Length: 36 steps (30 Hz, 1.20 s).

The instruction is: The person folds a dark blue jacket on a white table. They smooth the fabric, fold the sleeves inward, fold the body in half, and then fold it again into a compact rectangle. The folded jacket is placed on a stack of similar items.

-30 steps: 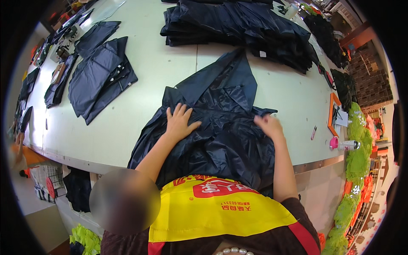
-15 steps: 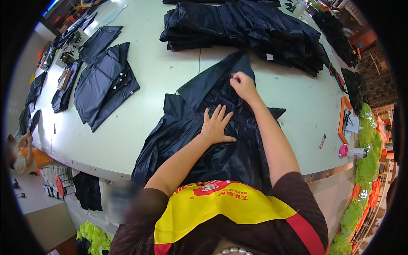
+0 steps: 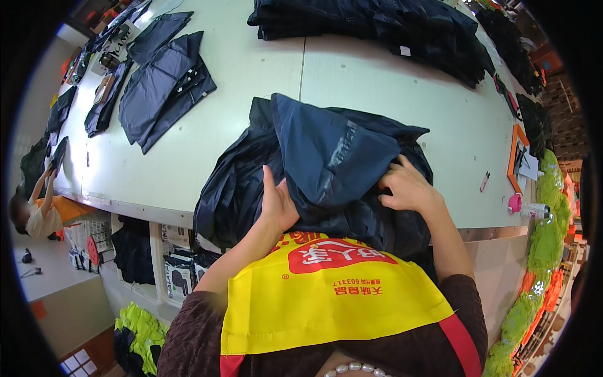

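Note:
A dark navy garment of thin, shiny fabric lies bunched at the table's near edge, against my apron. Its pointed, hood-like flap is raised and turned toward me, showing a pale worn streak. My right hand has its fingers curled on the flap's right edge, pinching the cloth. At the flap's left side is my left hand, palm turned inward and thumb stretched up, apart from the fingers. The cloth partly covers those fingers.
A thick stack of dark garments lies across the far side of the pale table. More folded dark garments are at the left. An orange frame, a pink-and-clear bottle and another person are at the edges.
The flap has come toward me and been turned over, its paler face now showing. Both hands have drawn back nearer my body, the left off the cloth's top and to the left.

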Each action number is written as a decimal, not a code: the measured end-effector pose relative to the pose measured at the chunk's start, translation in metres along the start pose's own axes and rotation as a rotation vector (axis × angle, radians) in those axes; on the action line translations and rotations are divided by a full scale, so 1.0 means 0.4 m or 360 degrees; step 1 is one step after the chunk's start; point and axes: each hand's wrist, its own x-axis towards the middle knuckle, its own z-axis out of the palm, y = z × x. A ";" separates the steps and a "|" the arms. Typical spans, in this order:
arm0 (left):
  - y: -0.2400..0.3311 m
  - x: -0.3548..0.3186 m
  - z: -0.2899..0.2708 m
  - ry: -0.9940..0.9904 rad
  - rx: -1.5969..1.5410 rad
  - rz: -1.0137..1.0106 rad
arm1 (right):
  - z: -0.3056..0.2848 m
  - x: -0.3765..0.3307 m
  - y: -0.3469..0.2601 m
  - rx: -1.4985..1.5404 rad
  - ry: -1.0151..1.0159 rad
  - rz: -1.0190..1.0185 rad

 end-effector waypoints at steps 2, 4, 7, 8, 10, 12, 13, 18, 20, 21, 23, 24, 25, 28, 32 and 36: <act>-0.020 -0.014 -0.043 -0.0065 0.0133 0.0052 | -0.063 -0.026 -0.087 0.0118 0.0238 0.0186; -0.033 -0.025 -0.094 0.0022 0.0547 0.0006 | -0.135 -0.019 -0.182 0.0552 0.0660 0.0268; -0.037 -0.065 -0.062 0.0167 0.0582 0.0032 | -0.070 0.076 -0.228 0.0795 0.0725 -0.0110; -0.040 -0.075 -0.039 0.0191 0.0644 0.0121 | -0.006 0.127 -0.224 0.0702 0.0360 -0.0095; -0.048 -0.108 0.002 -0.0012 0.0662 0.0271 | 0.083 0.234 -0.245 0.0462 -0.0503 0.0008; -0.074 -0.161 0.083 -0.0257 0.0724 0.0322 | 0.257 0.300 -0.237 0.0445 -0.0611 -0.0097; -0.067 -0.162 0.068 -0.0349 0.0731 0.0308 | 0.251 0.297 -0.250 0.0144 -0.0639 -0.0205; 0.077 -0.162 -0.003 0.0148 0.0796 0.0832 | 0.182 0.241 -0.241 -0.0130 -0.0701 -0.0240; 0.118 -0.174 -0.019 -0.0037 0.0665 0.0842 | 0.161 0.207 -0.192 0.0374 -0.0427 -0.0197; 0.139 -0.170 -0.060 -0.0247 0.0677 0.0840 | 0.149 0.182 -0.167 0.0691 -0.0165 -0.0193; 0.184 -0.151 -0.139 -0.0252 0.1237 0.1135 | 0.107 0.104 -0.147 0.0999 0.0604 -0.0337; 0.193 -0.139 -0.154 -0.0067 0.1518 0.1329 | 0.084 0.058 -0.141 0.1157 0.0728 -0.0168; 0.199 -0.121 -0.161 0.0118 0.1803 0.1507 | 0.075 0.009 -0.141 0.1313 0.0857 0.0019; 0.187 -0.037 -0.162 0.0150 0.2367 0.1940 | 0.124 -0.091 -0.137 0.1045 0.1041 0.0046; 0.195 0.043 -0.168 -0.0226 0.2011 0.1721 | 0.245 -0.081 -0.160 0.0430 0.1262 0.0142; 0.265 -0.006 -0.131 -0.0495 0.1940 0.1146 | 0.257 -0.032 -0.115 0.0486 0.1748 0.0451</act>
